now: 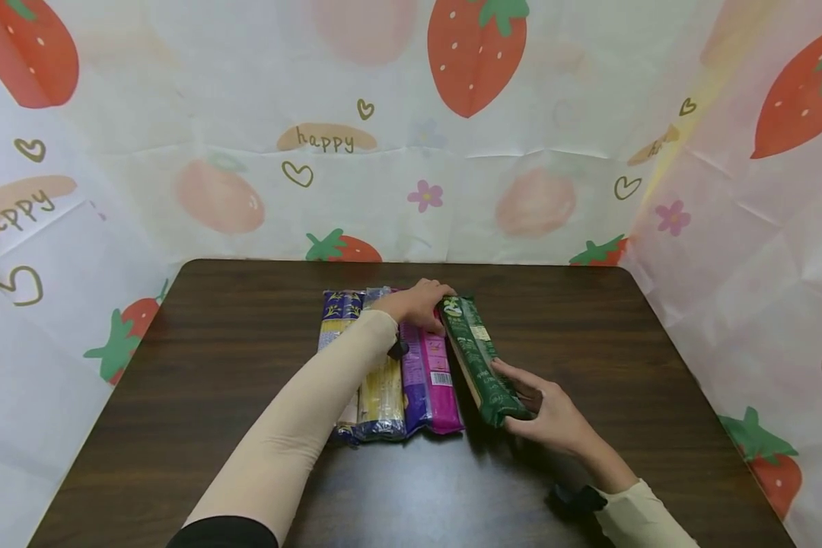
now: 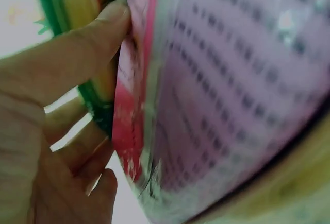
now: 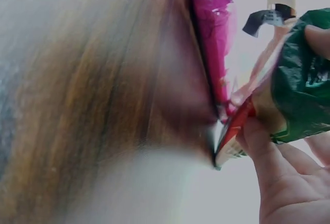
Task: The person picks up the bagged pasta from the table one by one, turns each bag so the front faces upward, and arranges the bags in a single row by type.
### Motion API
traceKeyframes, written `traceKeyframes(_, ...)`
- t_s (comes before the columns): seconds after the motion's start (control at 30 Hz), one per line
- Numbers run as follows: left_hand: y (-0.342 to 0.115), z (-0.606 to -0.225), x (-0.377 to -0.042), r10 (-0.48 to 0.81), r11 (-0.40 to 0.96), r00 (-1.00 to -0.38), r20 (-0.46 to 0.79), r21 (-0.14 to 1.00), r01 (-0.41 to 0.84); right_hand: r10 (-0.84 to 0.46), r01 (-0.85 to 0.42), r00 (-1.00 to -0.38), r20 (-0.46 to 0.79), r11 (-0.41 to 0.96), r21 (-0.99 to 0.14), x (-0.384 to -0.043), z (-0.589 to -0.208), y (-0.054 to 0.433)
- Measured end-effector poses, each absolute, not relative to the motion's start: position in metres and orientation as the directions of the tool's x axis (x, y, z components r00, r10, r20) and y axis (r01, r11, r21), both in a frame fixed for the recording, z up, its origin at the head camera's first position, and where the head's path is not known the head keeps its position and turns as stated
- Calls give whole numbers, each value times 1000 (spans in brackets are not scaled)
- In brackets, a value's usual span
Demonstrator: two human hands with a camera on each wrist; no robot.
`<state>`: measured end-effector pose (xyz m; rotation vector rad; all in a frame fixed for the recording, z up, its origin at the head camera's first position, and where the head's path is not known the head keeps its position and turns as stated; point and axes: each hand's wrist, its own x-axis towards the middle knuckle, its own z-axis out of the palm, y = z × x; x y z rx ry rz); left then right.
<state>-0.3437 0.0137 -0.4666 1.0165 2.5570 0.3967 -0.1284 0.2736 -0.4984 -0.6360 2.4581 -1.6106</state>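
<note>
A green noodle packet (image 1: 479, 358) lies tilted at the right of a row of packets. My right hand (image 1: 555, 418) grips its near end, thumb on one side and fingers on the other. My left hand (image 1: 418, 303) reaches over the far end of the pink and purple packet (image 1: 431, 373), fingertips close to the green packet's far end. In the left wrist view, the left thumb lies straight against the pink packet's edge (image 2: 131, 90), with the other fingers loosely bent. In the right wrist view, the green wrapper (image 3: 301, 85) is between right thumb and fingers.
Left of the pink packet lie a yellow see-through packet (image 1: 381, 396) and a blue-topped packet (image 1: 342, 307), both partly under the left forearm. They rest on a dark wooden table (image 1: 246, 320). A fruit-printed cloth (image 1: 397, 198) hangs behind and at both sides.
</note>
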Motion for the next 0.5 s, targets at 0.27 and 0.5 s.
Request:
traceKeyframes(0.27,10,-474,-344,688,670,-716,-115,480,567,-424,-300,-885,192,202,-932,-126,-495,272)
traceKeyframes(0.5,2,-474,-345,663,620,-745,-72,610,493,-421,-322,-876,234,149,-935,-125,-493,270)
